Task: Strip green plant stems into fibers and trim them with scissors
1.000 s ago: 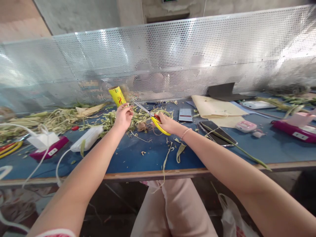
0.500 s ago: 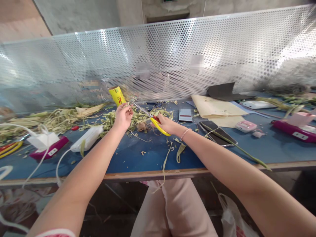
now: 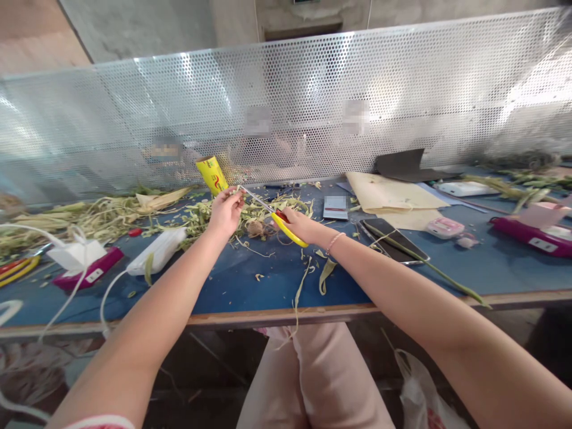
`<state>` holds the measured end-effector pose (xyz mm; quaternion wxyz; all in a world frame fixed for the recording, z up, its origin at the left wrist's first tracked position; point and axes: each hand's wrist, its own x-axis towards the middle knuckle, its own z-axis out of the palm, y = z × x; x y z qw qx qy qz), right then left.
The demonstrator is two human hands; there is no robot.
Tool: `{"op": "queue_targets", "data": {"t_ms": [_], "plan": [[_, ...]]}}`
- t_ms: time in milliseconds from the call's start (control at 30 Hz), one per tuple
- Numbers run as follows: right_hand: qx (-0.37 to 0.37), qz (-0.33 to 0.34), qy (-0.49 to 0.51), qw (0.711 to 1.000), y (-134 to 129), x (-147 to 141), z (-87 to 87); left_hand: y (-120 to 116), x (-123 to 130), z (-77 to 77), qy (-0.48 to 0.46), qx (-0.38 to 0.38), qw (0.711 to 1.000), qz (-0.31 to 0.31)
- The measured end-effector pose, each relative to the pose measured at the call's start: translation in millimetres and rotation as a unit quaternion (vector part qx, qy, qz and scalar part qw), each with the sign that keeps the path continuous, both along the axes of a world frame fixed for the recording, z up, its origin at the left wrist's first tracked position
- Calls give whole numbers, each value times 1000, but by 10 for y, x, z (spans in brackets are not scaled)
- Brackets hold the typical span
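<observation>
My right hand is closed round the yellow and red handles of a pair of scissors. The silver blades point up and left, their tips close to the fingers of my left hand. Those fingers are pinched together on a small bit of pale green plant, mostly hidden by the fingertips. Behind my left hand a yellow cardboard tube stands tilted. Below the blades lie a heap of cut green leaf pieces and a small brown ball of twine.
Long dry stalks cover the left side. A white power bank and purple power strips with cables lie near the front. To the right are a phone, brown paper and a pink case. A perforated metal screen closes the back.
My left hand has shifted slightly to the right at the scissor tips, its fingers still pinched. My right hand and the scissors have hardly moved.
</observation>
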<state>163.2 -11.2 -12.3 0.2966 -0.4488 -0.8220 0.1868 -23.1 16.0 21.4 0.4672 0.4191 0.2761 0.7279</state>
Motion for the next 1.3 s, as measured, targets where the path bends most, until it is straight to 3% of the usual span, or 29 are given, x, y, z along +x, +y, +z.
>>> {"op": "queue_targets", "data": {"t_ms": [467, 700, 1000, 1167, 1300], "plan": [[63, -52, -59, 995, -1, -33, 46, -2, 4, 4, -11, -3, 1000, 4], [52, -100, -56, 992, 14, 22, 53, -21, -19, -5, 29, -22, 999, 2], [35, -165, -162, 972, 25, 88, 66, -63, -3, -30, 115, -26, 992, -48], [50, -113, -225, 966, 32, 99, 40, -107, 48, -73, 213, -12, 975, -56], [115, -78, -174, 975, 71, 78, 16, -123, 78, -105, 261, -9, 963, -71]]}}
